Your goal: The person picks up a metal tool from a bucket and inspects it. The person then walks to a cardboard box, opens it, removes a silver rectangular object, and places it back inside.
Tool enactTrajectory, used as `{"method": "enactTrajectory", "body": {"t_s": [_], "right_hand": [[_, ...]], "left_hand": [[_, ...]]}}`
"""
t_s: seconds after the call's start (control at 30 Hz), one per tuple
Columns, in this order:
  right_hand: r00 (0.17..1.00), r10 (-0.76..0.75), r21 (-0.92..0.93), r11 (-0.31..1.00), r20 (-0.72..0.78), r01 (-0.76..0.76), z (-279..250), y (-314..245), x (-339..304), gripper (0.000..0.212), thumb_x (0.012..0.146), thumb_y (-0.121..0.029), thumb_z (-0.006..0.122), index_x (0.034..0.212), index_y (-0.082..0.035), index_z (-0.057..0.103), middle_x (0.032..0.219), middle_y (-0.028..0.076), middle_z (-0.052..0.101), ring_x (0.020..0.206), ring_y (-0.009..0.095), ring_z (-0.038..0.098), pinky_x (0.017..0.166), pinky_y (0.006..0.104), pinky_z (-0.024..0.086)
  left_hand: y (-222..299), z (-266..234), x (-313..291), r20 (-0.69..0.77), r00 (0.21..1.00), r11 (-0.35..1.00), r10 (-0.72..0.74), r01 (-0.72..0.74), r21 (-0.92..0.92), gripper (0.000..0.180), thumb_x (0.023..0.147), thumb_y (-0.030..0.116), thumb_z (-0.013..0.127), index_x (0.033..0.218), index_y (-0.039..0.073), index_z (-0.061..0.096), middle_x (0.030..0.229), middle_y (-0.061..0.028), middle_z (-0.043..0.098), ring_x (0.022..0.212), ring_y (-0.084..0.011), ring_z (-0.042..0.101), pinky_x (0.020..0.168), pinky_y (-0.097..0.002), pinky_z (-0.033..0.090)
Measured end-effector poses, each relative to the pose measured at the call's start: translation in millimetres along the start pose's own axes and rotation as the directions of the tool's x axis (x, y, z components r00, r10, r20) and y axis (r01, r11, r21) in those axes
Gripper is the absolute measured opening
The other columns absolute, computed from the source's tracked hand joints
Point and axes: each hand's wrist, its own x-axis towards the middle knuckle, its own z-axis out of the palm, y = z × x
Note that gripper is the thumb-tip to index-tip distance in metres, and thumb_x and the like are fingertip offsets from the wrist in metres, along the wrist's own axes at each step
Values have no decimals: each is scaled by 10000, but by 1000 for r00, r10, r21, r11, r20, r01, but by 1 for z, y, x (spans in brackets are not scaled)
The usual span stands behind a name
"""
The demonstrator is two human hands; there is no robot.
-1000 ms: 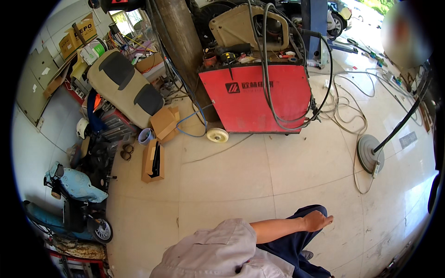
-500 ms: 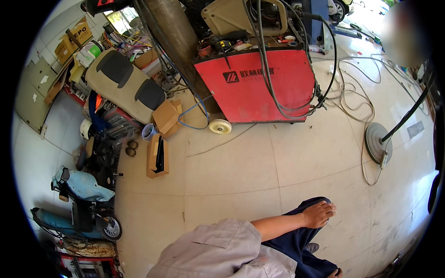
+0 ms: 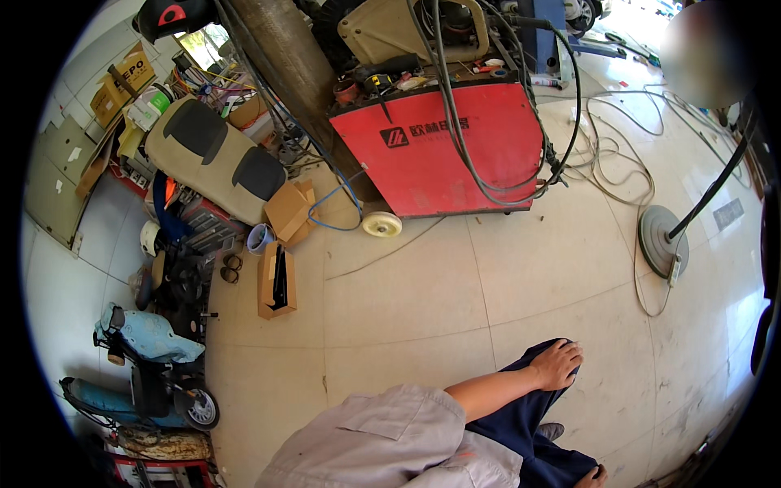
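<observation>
My left hand point(image 3: 557, 364) lies over the raised knee of my dark navy trousers point(image 3: 521, 400). Its fingers are draped on the cloth and hold nothing. The bare forearm comes out of a grey short sleeve point(image 3: 407, 415). At the lower edge, a small part of my right hand point(image 3: 593, 477) shows on the other knee. Its visible fingers rest against the cloth, and the rest is cut off by the picture's edge. Between the legs, the tip of a dark shoe point(image 3: 551, 430) is on the floor.
Ahead stands a red wheeled machine point(image 3: 443, 150) draped with cables. An open cardboard box point(image 3: 277, 283) and a beige car seat point(image 3: 215, 159) are at left, above a blue scooter point(image 3: 154, 333). At right, a round-based stand point(image 3: 656, 242) stands near loose cable point(image 3: 622, 191).
The view has shifted slightly, so the machine appears a little further left. My left hand stays on the knee, its fingers slightly moved; the right hand stays low at the other knee.
</observation>
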Motion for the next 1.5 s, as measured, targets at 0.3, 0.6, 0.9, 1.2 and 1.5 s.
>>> {"method": "enactTrajectory", "body": {"t_s": [0.3, 0.6, 0.9, 1.2, 1.5], "right_hand": [[999, 50, 35, 998, -12, -49, -5, -6, -4, 372, 991, -397, 570, 1188, -120, 720, 1175, 161, 693, 1054, 357, 654, 892, 450, 521], [998, 56, 73, 996, -12, -55, -2, 1, -4, 371, 990, -407, 570, 1186, -132, 724, 1165, 154, 698, 1048, 355, 656, 888, 454, 521], [999, 17, 72, 997, -34, -15, 4, 10, 0, 376, 991, -397, 571, 1185, -110, 718, 1167, 160, 695, 1044, 358, 652, 913, 444, 509], [999, 22, 75, 997, -37, -19, -4, -3, -4, 362, 992, -374, 576, 1157, -90, 728, 1132, 172, 705, 1038, 366, 653, 910, 450, 510], [998, 69, 68, 995, 3, -69, -3, 1, -3, 397, 988, -421, 574, 1171, -103, 725, 1147, 163, 707, 1041, 357, 661, 887, 451, 516]], "left_hand": [[2, -1, -1, 23, 1000, 1000, -13, 13, -22, 497, 862, 310, 617, 1268, 31, 555, 1400, -146, 504, 1385, -298, 394, 1155, -481, 273], [2, 5, -2, 3, 1000, 1000, -17, 16, 13, 492, 855, 318, 619, 1255, 35, 567, 1382, -137, 516, 1371, -287, 408, 1144, -476, 288], [4, 1, 1, 45, 998, 999, -31, 31, 9, 499, 870, 342, 597, 1271, 44, 583, 1409, -127, 523, 1368, -271, 417, 1141, -468, 292], [2, 2, 0, 50, 998, 999, -41, 41, -4, 495, 870, 339, 596, 1270, 48, 584, 1413, -125, 515, 1377, -267, 406, 1147, -465, 283], [2, 3, 0, 54, 998, 999, -43, 44, -19, 494, 863, 338, 600, 1264, 50, 589, 1408, -124, 515, 1380, -269, 404, 1148, -466, 282]]}}
